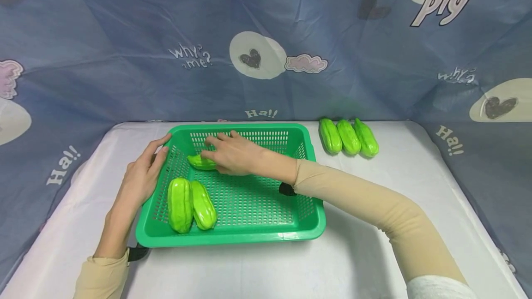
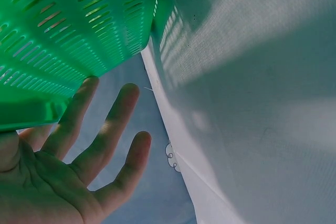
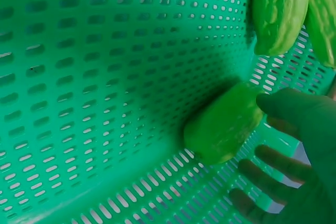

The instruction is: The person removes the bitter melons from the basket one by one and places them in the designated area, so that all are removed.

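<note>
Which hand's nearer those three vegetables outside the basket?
Right. The right hand is inside the basket, left of those vegetables; the left hand is farther, at the left rim.

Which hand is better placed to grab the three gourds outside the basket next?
Probably the right hand: the gourds lie right of the basket, and it is nearer them, while the left hand is at the basket's left side.

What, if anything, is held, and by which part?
No firm hold shows: the right hand has its thumb at one end of a green gourd, fingers not around it; the left hand rests at the basket rim.
</note>
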{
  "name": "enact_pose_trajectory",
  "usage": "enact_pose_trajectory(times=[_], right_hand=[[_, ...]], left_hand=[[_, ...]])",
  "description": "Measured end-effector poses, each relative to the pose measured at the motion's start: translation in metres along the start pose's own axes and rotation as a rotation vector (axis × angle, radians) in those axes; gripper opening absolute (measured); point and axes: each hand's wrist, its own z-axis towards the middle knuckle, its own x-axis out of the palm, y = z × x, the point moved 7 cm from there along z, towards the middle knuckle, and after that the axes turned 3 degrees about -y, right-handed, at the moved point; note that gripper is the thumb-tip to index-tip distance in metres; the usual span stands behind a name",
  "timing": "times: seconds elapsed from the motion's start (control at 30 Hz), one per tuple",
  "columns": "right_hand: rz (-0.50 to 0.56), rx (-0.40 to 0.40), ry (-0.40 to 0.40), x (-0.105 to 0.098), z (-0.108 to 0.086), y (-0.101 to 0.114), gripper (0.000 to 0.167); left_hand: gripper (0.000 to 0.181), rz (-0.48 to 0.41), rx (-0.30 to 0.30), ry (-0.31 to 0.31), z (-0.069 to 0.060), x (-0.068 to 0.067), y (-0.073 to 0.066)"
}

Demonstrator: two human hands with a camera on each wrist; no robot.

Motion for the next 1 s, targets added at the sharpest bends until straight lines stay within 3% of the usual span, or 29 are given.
enact_pose_trajectory(times=[0.5, 1.0], right_hand=[[0.002, 0.019, 0.094, 0.009, 0.004, 0.003, 0.065], [0.006, 0.034, 0.084, 0.012, 0.003, 0.0, 0.063]], left_hand=[[0.057, 0.003, -0.007, 0.016, -0.001, 0.001, 0.0], [0.057, 0.006, -0.002, 0.008, -0.001, 0.001, 0.0]])
